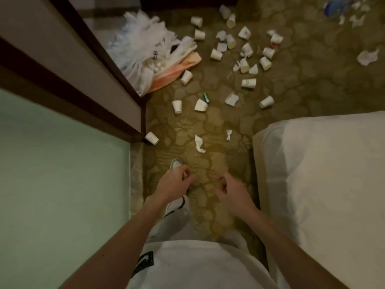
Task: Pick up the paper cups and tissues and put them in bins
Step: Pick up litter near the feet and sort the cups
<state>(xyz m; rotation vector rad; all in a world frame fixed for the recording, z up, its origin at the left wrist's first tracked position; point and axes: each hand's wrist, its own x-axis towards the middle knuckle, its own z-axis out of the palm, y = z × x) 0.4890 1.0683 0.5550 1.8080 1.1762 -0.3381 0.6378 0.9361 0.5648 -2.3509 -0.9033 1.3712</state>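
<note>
White bed (323,184) just right of the right hand (231,190). Patterned carpet (208,126) beneath both hands. Heap of plastic bags (143,51) far ahead of the left hand (176,182). Right hand loosely curled, holding nothing. Left hand curled, perhaps pinching a white scrap; too small to tell. Paper cups (248,82) scattered well ahead of both hands. Two crumpled tissues (199,144) nearer, just ahead, untouched.

A white speck (184,174) at the fingers of the person's left grip (175,182) is too small to name, and that grip hides much of a shoe (176,163). In the far corner a blue thing (335,5) is blurred and cut by the edge. The bed (323,184) runs off rightward.
</note>
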